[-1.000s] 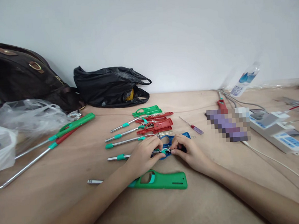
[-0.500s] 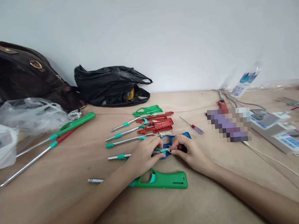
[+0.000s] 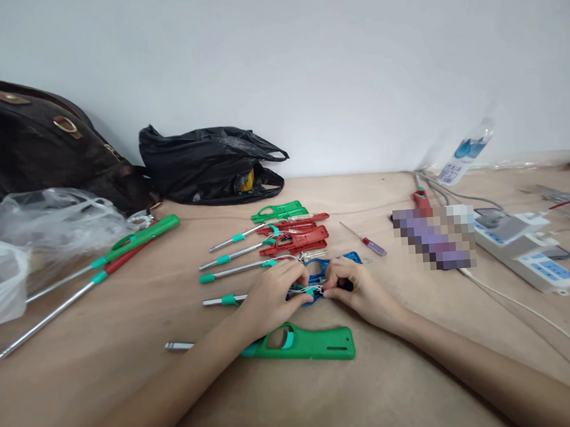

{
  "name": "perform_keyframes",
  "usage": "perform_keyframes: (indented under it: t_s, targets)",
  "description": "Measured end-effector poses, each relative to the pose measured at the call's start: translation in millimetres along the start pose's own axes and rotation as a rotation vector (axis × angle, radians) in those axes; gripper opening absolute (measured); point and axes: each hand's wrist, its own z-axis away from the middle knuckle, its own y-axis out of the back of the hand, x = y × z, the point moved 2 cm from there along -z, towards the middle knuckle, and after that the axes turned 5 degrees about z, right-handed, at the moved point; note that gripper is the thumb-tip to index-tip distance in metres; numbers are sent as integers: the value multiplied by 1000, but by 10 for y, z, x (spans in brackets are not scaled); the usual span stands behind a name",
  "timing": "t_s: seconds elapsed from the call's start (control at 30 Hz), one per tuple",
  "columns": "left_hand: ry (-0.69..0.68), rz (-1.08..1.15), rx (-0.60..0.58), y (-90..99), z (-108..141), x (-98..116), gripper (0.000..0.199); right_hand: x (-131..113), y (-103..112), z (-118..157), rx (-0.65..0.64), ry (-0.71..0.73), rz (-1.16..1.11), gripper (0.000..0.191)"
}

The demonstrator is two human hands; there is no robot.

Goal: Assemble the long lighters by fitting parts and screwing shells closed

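My left hand (image 3: 278,289) is pinched around thin white wires (image 3: 297,290) of an opened gas lighter. Thumb and forefinger of my right hand (image 3: 358,286) are closed at the wires' other end; the exact bit between them is too small to make out. Under my fingers lies the lighter's blue handle shell (image 3: 351,258), with its metal tube (image 3: 213,302) pointing left. In front of both hands a closed green lighter (image 3: 318,344) rests on the table, partly beneath my left forearm. Behind are opened red lighter shells (image 3: 301,240) and a green shell (image 3: 282,211).
A purple-handled screwdriver (image 3: 374,246) lies behind my right hand. Farther right are a power strip (image 3: 516,249) with cables and a tilted bottle (image 3: 466,152). Leftward are two long lighters (image 3: 143,239), plastic bags (image 3: 61,222), a black bag (image 3: 203,164) and a dark handbag (image 3: 40,139).
The view has shifted very slightly. My right fingertips have come a little closer to the left ones along the wires; my left hand keeps its pinch.
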Motion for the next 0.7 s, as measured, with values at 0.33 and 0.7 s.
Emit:
perform_keyframes:
  t_s: [0.33,0.7]
  targets:
    - [-14,13,-8,10,-3,5,12,-75,18,-46,-33,-70,65,23]
    - [-21,114,-42,31,14,-42,7,-18,0,-9,13,-73,78,22]
